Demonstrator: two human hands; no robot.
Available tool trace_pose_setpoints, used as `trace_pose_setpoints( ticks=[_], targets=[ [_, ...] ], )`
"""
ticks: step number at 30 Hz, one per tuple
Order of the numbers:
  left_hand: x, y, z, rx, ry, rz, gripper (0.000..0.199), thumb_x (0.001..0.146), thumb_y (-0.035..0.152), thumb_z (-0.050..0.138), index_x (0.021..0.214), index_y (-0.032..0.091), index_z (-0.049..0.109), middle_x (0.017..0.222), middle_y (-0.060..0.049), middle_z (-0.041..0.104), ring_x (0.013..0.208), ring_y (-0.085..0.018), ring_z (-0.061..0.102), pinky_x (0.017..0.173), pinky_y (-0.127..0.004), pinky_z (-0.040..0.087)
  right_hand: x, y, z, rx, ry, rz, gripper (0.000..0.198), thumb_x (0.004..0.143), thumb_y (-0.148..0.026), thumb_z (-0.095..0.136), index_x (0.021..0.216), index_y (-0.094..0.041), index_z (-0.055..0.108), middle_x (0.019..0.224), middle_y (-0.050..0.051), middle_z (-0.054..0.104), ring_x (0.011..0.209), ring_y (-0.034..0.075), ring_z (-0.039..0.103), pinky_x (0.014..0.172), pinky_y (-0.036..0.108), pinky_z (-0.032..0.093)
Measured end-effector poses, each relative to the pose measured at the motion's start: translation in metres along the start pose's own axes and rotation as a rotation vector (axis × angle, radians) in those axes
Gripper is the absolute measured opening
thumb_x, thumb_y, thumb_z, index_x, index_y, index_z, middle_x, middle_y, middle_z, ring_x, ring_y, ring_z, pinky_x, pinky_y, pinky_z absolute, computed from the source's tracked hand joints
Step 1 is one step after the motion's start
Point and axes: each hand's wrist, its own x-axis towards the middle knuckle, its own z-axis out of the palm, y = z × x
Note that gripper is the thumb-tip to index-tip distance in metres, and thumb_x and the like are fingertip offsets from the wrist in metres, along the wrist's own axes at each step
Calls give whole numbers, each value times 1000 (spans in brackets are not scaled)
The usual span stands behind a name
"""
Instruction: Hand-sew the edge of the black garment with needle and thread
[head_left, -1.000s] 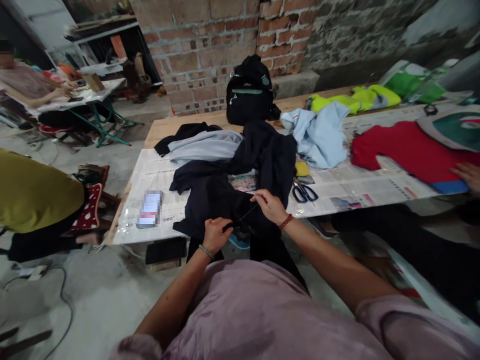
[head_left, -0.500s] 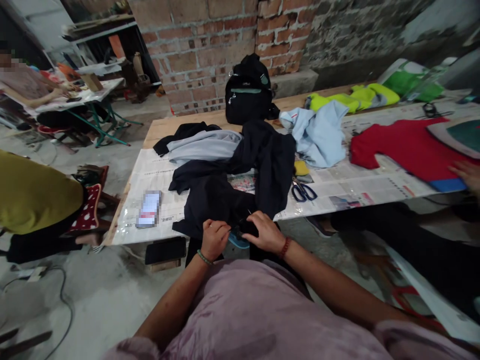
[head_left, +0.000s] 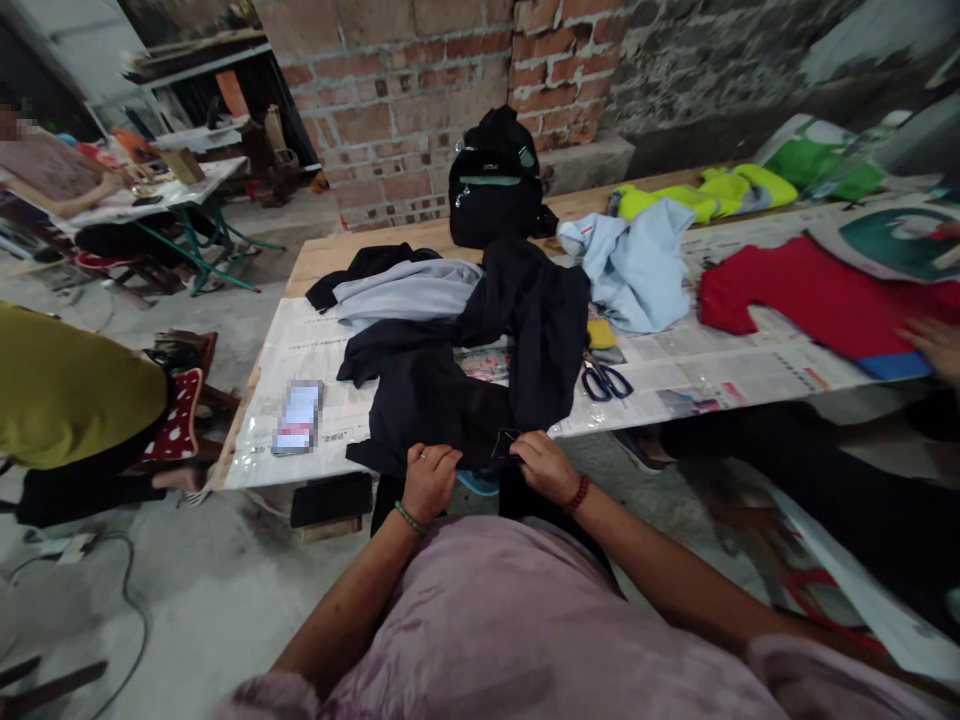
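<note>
A dark navy garment [head_left: 427, 395] lies bunched on the table, its near edge hanging over the front. My left hand [head_left: 431, 482] pinches that edge, a ring on one finger and a green bead bracelet at the wrist. Further right, my right hand [head_left: 550, 468] has its fingers closed on the same edge, so the cloth runs fairly straight between both hands. Beside the right fingertips a thin pale thread [head_left: 504, 434] shows against the dark cloth. Whether those fingers also hold a needle is too small to tell. Blue-handled scissors [head_left: 606, 380] rest right of the garment.
A phone [head_left: 298, 418] lies on the newspaper-covered table [head_left: 259, 400]. Behind the garment stand a black backpack [head_left: 495, 185] and a light blue cloth [head_left: 645, 265]. At right, a co-worker's hand [head_left: 934, 345] touches a red garment [head_left: 802, 300]. A yellow piece [head_left: 600, 334] sits by the scissors.
My right hand has moved right and turned, drawing the cloth edge straighter, and the pale thread shows more plainly. At far right, the green oval piece over the red garment has shifted left and up.
</note>
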Motion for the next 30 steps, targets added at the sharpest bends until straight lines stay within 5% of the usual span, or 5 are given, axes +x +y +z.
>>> trace_pose_setpoints(
  ticks=[11,16,22,26,30],
  targets=[
    [21,13,-4,-236,-16,7,15,79,25,53,88,25,65,85,-3,64,82,-16,54,79,-34,35,1,4,-1,106,-24,114,25,66,-2,43,82,-18,53,82,7,54,81,18,49,75,33,43],
    [30,7,-2,-501,-101,-159,14,79,21,52,82,19,66,73,-2,61,69,-11,56,65,-22,42,10,-2,-20,253,-71,175,32,70,-21,56,101,-17,49,93,9,51,87,19,50,76,33,45],
    [35,0,-4,-578,-162,-213,13,76,22,55,82,20,66,74,-1,62,68,-11,57,63,-21,43,35,-4,-42,309,55,280,26,86,-20,33,105,-19,51,84,5,54,76,13,55,72,28,45],
    [31,2,-4,-480,-117,-109,11,75,22,59,83,20,67,73,-1,63,70,-12,57,68,-25,42,49,-4,-45,345,-86,275,34,85,-19,36,119,-20,43,79,1,59,66,11,56,69,25,45],
    [24,5,-3,-296,-20,58,12,75,19,58,83,22,66,75,-1,65,75,-13,57,75,-31,37,55,-8,-39,225,-312,90,22,83,-18,42,95,-20,59,86,4,61,80,13,57,73,24,43]
  ],
)
